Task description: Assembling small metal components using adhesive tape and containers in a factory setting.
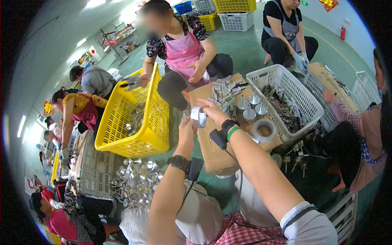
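Observation:
In front of me, above the cardboard-covered work surface (218, 153), I hold a shiny silver ring (199, 117), wide-banded like a tape roll. My left hand (186, 130) grips its left side with bent fingers. My right hand (214, 112) reaches its upper right edge, fingertips on the band. Just right of my hands, several metal funnel-shaped parts (249, 113) stand spout up on the cardboard. A larger flat ring (264, 130), pale and roll-like, lies near the right edge. Beyond my hands is a pile of flat metal pieces (226, 90).
A yellow crate (157, 136) with metal parts stands at left; a white crate (292, 132) full of metal strips stands at right. Shiny metal cups (136, 179) are heaped on the floor. Opposite, a person in a pink apron (185, 57) holds dark pieces over the yellow crate.

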The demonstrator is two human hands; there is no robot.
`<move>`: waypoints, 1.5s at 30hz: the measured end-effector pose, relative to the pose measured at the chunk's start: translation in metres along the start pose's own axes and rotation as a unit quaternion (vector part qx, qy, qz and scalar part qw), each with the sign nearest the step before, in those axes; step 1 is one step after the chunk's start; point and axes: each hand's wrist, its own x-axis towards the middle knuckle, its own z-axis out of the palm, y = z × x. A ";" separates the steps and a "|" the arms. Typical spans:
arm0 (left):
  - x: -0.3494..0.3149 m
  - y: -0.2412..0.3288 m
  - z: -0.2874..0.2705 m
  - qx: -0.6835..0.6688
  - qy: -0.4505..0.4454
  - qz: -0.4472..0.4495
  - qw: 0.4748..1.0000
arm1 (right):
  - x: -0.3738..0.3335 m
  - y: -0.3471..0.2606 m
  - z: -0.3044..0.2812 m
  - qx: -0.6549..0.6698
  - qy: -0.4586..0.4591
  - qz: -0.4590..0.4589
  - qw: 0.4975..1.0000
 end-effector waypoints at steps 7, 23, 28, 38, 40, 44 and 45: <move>0.002 0.000 -0.002 -0.003 -0.001 0.002 1.000 | 0.000 -0.002 0.002 -0.057 -0.010 0.018 0.998; 0.003 -0.002 -0.003 -0.001 0.014 0.004 1.000 | -0.001 -0.003 0.004 -0.050 -0.013 0.020 0.998; 0.002 -0.002 -0.005 -0.021 0.013 0.007 1.000 | -0.004 -0.008 0.007 -0.045 -0.004 0.019 0.999; -0.002 0.002 -0.009 0.016 0.015 -0.007 1.000 | 0.009 0.007 -0.001 -0.059 -0.040 0.000 0.997; -0.003 0.002 -0.013 0.012 0.020 -0.006 1.000 | 0.009 0.007 0.003 -0.077 -0.041 0.000 0.996; -0.002 0.000 -0.018 0.004 0.039 -0.007 0.999 | 0.007 0.004 0.009 -0.061 -0.051 0.004 0.997; -0.002 0.000 -0.018 0.004 0.040 -0.007 0.999 | 0.008 0.004 0.010 -0.061 -0.051 0.004 0.997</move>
